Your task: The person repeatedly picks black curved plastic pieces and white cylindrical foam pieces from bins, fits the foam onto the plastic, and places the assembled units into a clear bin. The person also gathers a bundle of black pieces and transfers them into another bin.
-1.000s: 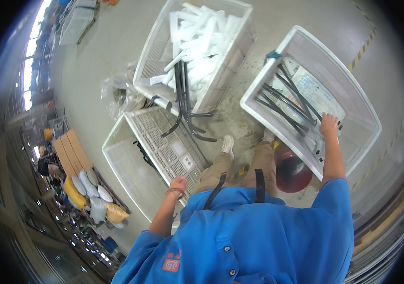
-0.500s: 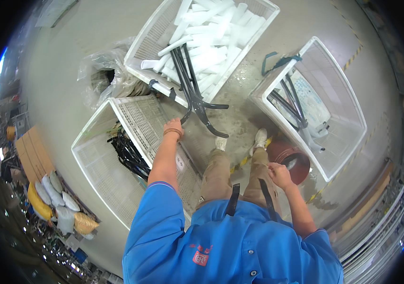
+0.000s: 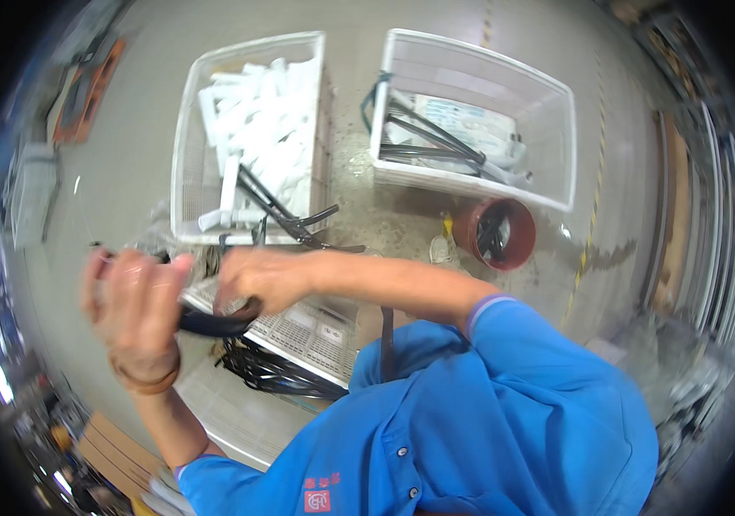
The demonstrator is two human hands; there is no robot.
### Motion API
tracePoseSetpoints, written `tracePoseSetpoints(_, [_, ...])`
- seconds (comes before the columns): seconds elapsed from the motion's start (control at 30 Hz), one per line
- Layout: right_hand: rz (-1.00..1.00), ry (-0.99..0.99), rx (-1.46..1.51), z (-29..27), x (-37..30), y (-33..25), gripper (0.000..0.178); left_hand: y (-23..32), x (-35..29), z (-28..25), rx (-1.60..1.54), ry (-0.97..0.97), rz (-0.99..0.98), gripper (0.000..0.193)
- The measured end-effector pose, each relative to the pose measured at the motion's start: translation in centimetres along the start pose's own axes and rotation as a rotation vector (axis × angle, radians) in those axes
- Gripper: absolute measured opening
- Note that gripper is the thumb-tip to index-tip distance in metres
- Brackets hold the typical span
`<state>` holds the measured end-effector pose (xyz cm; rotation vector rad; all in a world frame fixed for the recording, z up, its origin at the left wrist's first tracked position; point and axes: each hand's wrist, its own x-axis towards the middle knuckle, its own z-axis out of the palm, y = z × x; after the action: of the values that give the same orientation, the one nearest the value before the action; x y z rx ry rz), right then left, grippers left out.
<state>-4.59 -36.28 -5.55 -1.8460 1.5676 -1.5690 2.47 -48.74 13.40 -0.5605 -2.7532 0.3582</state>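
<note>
A black bent tube (image 3: 212,323) shows between my hands at the left, over the crate beside me. My left hand (image 3: 137,305), smeared by motion, is closed round it, and part of the tube is hidden behind the fingers. My right hand (image 3: 257,279) reaches across my body, its fingers curled on the tube's near end. Below them, several black tubes (image 3: 273,374) lie in the white mesh crate (image 3: 311,344). Farther off, a black forked tube frame (image 3: 286,222) leans over the rim of a crate filled with white foam pieces (image 3: 260,120).
A white crate (image 3: 479,185) at the far right holds black tubes and white pieces. Near it stands a red-brown bucket (image 3: 470,232) with dark items inside. Long metal profiles (image 3: 720,224) line the right side. Cardboard (image 3: 118,451) lies at the lower left.
I have turned to the left. My left hand has left the crate's rim, and my right arm has swung across from beside my leg. Both hands are now at a black bent tube.
</note>
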Motion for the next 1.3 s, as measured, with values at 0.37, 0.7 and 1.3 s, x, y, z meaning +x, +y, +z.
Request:
tracePoseSetpoints(0.37, [0.030,0.644,0.258,-9.9,-3.3,-17.7,0.029,15.0,8.1,-6.0,-1.045,0.539,-0.551,0.084])
tracePoseSetpoints(0.7, [0.875,0.865,-0.322,-9.4,-51.0,-4.2,0.046,34.9,13.7,18.1,-1.431,-0.434,-0.693,0.028])
tracePoseSetpoints(1.3, [2.373,0.468,-0.127,9.1,-95.6,36.6,0.061,47.3,1.7,37.4,-1.257,-0.312,-1.031,0.070])
